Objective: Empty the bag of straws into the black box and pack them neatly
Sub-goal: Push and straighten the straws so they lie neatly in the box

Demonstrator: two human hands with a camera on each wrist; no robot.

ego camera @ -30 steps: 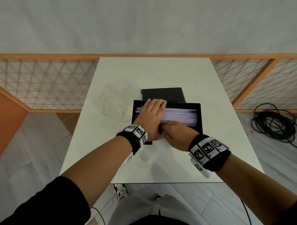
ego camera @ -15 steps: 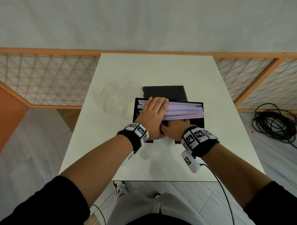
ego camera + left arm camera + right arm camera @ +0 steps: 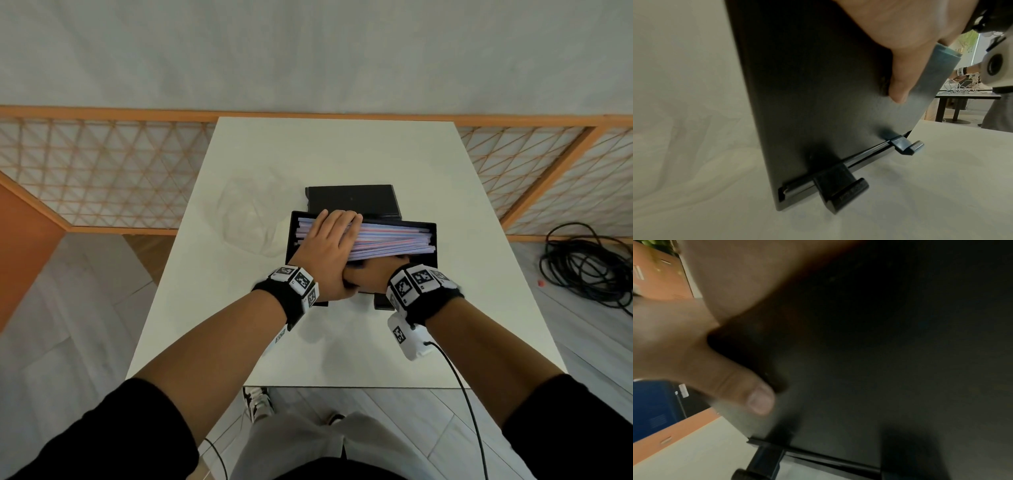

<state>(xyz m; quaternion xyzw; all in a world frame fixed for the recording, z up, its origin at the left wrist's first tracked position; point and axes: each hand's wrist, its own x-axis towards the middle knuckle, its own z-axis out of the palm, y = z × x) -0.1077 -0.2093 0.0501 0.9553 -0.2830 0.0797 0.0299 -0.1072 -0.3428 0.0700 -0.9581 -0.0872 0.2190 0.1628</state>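
The black box (image 3: 432, 246) stands tilted on the white table (image 3: 342, 154), its near long edge lifted. A bundle of pink and purple straws (image 3: 394, 240) lies lengthwise inside, gathered toward the far wall. My left hand (image 3: 337, 228) lies flat on the straws' left part with straight fingers. My right hand (image 3: 370, 274) grips the box's raised near edge; its thumb (image 3: 900, 84) presses on the box's underside (image 3: 818, 97). The right wrist view shows that thumb (image 3: 752, 394) on the dark underside (image 3: 879, 353). The empty clear bag (image 3: 246, 219) lies left of the box.
A black lid (image 3: 352, 200) lies flat just behind the box. Two black clips (image 3: 840, 186) on the box's lower edge touch the table. A wooden lattice fence (image 3: 102, 171) surrounds the table's far side. A coiled black cable (image 3: 589, 263) lies on the floor at right.
My right hand left the top of the straws and took the box's near edge, tilting it up. The straws slid toward the far wall. My left hand stayed flat on them.
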